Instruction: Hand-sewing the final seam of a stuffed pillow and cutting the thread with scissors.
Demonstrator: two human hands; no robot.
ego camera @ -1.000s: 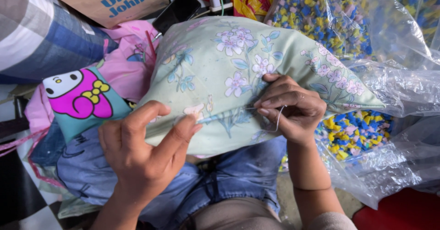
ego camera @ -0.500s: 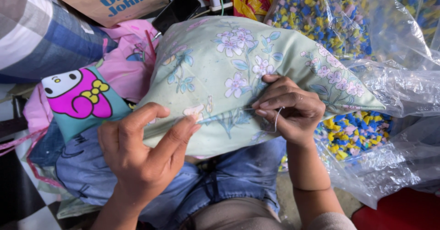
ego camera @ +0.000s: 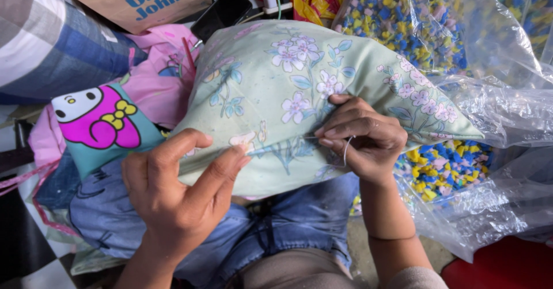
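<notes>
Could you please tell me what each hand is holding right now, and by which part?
The left hand pinches the floral cushion at its near edge. The right hand pinches a thread against that edge; a needle cannot be told.

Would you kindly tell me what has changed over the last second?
Very little: the right hand shifted slightly along the seam of the pale green floral cushion, fingers pinched on white thread. The left hand stayed gripping the cushion's edge; the cushion did not move.
</notes>
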